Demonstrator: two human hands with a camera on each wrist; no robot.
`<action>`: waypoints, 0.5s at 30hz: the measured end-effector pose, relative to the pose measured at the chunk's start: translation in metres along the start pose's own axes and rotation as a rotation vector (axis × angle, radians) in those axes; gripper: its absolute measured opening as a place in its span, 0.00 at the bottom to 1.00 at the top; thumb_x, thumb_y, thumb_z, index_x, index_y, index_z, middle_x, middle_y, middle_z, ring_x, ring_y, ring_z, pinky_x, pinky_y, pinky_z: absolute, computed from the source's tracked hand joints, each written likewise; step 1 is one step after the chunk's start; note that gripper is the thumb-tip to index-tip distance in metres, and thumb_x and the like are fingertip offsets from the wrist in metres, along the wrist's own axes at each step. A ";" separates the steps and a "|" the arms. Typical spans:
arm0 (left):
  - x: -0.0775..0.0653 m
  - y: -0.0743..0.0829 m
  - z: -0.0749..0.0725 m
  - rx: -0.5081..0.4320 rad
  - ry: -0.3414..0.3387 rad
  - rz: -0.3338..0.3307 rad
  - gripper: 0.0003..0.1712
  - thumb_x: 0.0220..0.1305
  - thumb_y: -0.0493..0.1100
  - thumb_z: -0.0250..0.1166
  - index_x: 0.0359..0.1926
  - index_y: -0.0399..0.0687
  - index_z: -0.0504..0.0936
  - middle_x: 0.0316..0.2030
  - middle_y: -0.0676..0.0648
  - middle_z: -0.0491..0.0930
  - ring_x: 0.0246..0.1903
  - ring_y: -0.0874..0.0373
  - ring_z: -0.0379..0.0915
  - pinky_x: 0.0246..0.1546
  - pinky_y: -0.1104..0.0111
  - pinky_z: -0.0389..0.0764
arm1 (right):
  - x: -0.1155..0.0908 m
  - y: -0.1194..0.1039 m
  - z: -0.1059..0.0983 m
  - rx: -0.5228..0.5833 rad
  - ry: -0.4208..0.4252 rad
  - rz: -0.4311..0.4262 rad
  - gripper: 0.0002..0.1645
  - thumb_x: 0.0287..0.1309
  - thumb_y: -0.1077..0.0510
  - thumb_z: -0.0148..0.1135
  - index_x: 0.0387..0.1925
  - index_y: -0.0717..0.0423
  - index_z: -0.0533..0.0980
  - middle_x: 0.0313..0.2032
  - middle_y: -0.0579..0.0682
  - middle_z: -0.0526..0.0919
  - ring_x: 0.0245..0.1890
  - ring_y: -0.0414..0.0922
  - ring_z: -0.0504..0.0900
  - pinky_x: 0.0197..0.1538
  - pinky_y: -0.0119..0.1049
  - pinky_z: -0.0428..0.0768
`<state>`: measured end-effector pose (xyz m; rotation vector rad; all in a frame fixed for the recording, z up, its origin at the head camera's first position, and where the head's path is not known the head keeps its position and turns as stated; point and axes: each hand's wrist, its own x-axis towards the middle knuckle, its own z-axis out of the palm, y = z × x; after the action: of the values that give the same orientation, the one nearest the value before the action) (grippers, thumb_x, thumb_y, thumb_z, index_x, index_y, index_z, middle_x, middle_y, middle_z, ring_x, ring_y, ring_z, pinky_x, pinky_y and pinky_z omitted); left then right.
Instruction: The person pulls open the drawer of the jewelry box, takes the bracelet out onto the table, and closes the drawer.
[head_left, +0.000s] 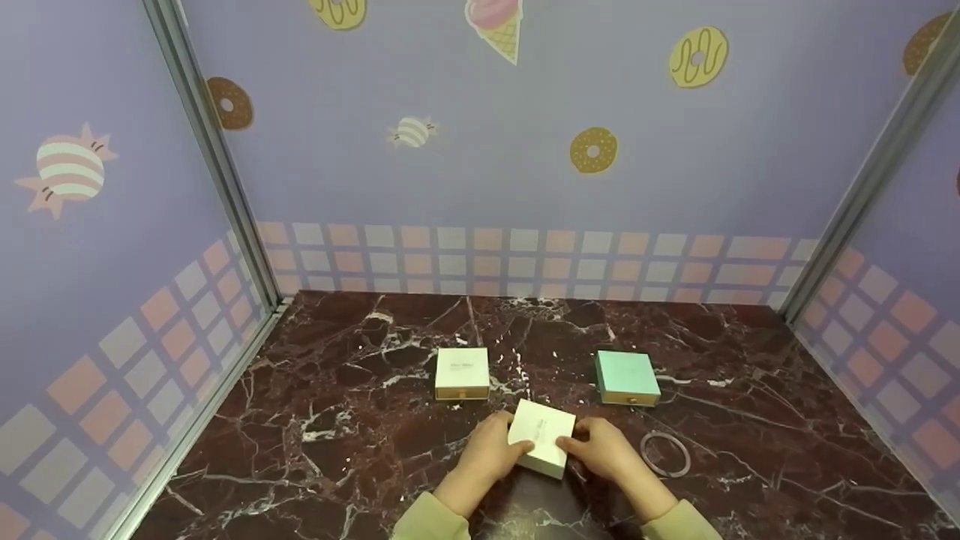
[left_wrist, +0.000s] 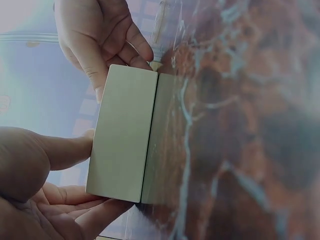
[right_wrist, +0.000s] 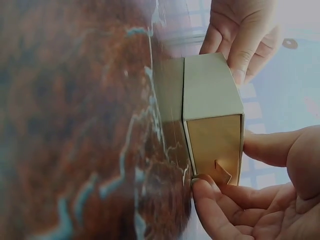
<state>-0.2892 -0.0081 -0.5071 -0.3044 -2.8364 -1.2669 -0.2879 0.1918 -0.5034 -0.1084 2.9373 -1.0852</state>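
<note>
Between the two hands, a small white drawer box (head_left: 544,429) sits on the dark marble table, turned slightly askew, with fine print on its lid. My left hand (head_left: 486,450) grips its left side, thumb on the top edge and fingers along the side. On the opposite side, my right hand (head_left: 604,450) holds the box with the thumb at the top edge. In the right wrist view, the right fingertips lie by the pull tab (right_wrist: 223,173) on the gold drawer front (right_wrist: 212,140). That drawer appears closed. A plain side wall (left_wrist: 122,135) of the box shows in the left wrist view.
Behind the hands stand another white drawer box (head_left: 462,370) at left and a mint green one (head_left: 627,375) at right, gold fronts facing me. A pinkish bangle (head_left: 665,454) lies beside my right wrist. Patterned panels (head_left: 487,180) wall in the table's back and sides.
</note>
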 end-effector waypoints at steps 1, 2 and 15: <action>0.000 0.000 0.000 -0.001 -0.001 0.000 0.27 0.60 0.41 0.76 0.54 0.29 0.79 0.52 0.30 0.82 0.55 0.32 0.79 0.58 0.41 0.80 | 0.000 0.000 0.000 0.001 -0.001 0.001 0.14 0.60 0.54 0.72 0.33 0.64 0.83 0.28 0.51 0.83 0.29 0.44 0.78 0.36 0.44 0.80; 0.000 0.000 0.000 -0.004 -0.003 -0.001 0.28 0.60 0.41 0.76 0.56 0.28 0.79 0.53 0.29 0.82 0.56 0.32 0.79 0.59 0.41 0.80 | 0.000 0.000 0.000 0.003 -0.001 0.001 0.14 0.61 0.54 0.72 0.33 0.64 0.83 0.28 0.51 0.83 0.29 0.44 0.78 0.36 0.43 0.80; -0.004 0.004 -0.002 0.036 -0.063 0.007 0.45 0.62 0.45 0.75 0.70 0.21 0.66 0.63 0.22 0.75 0.63 0.26 0.73 0.66 0.39 0.75 | 0.002 0.000 0.004 0.061 0.010 -0.047 0.14 0.62 0.59 0.70 0.43 0.67 0.85 0.40 0.59 0.89 0.42 0.54 0.86 0.49 0.53 0.85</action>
<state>-0.2842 -0.0079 -0.5026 -0.3589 -2.9045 -1.2255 -0.2901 0.1889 -0.5066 -0.1733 2.9211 -1.1840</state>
